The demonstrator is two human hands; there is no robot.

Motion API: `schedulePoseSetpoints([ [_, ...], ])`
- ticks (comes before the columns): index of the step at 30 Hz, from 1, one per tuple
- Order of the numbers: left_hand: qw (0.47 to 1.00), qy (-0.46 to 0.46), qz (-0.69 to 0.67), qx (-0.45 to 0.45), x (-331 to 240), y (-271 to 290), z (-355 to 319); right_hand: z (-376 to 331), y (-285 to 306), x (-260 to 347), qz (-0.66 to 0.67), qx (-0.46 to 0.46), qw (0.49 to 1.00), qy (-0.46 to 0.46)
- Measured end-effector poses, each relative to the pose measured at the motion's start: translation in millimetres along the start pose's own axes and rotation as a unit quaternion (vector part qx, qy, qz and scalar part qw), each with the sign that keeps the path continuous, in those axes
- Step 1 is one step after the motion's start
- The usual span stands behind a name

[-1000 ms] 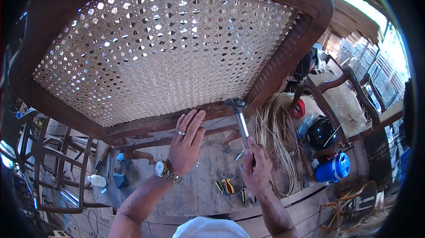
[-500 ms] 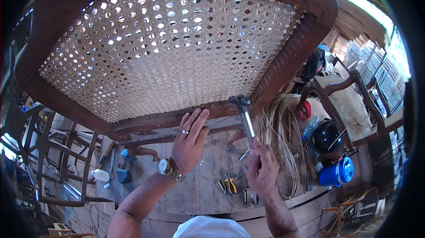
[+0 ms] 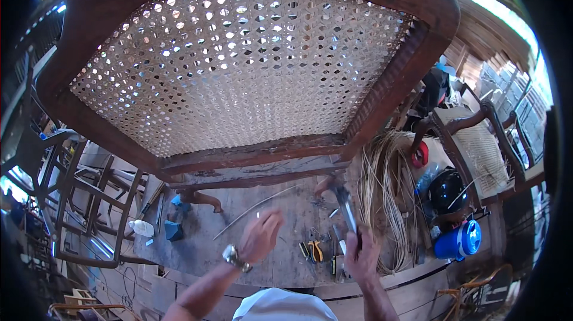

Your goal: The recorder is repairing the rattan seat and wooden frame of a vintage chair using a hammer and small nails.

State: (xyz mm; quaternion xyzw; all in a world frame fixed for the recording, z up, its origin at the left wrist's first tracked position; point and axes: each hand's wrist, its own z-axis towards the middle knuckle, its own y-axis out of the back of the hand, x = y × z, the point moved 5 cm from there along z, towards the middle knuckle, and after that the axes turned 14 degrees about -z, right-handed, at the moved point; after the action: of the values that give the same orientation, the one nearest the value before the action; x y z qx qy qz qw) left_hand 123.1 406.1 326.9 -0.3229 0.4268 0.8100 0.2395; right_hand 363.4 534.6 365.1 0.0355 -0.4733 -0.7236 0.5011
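Observation:
A dark wooden chair frame with a woven cane panel rises in front of me, its lower rail toward me. My right hand grips a hammer by its handle, the head up and in front of a curved chair leg, below the rail. My left hand, with a ring and a wristwatch, hovers over the table below the rail, apart from the chair. Its fingers look bent but are smeared by motion. Just beyond them curves a thin pale strip; whether they touch it cannot be told.
Yellow-handled pliers and small tools lie on the wooden table. Loose cane strands hang at the right, near a black helmet, a blue jug and another chair. Bare chair frames and a white bottle are at left.
My left hand has left the lower rail and drawn down toward me. The hammer has dropped from the rail with my right hand. A thin pale strip now shows below the rail.

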Motion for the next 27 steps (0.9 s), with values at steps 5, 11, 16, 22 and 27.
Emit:
schedulePoseSetpoints([
  [5, 0.958, 0.275, -0.076, 0.029, 87, -51, -165, -113, -41, -69, 0.048, 0.135, 0.975, -0.17],
  [11, 0.898, 0.425, -0.107, 0.043, 94, -63, -253, -239, -72, -138, -0.012, 0.218, 0.916, -0.336],
  [16, 0.932, 0.352, -0.053, 0.065, 100, -63, -229, -259, -98, -158, -0.015, 0.202, 0.919, -0.339],
  [22, 0.981, 0.189, -0.048, -0.017, 30, -38, -76, -242, -108, -171, 0.017, 0.17, 0.925, -0.34],
  [27, 0.993, -0.09, 0.079, -0.019, -61, -20, 42, -257, -109, -194, -0.033, 0.125, 0.941, -0.313],
])
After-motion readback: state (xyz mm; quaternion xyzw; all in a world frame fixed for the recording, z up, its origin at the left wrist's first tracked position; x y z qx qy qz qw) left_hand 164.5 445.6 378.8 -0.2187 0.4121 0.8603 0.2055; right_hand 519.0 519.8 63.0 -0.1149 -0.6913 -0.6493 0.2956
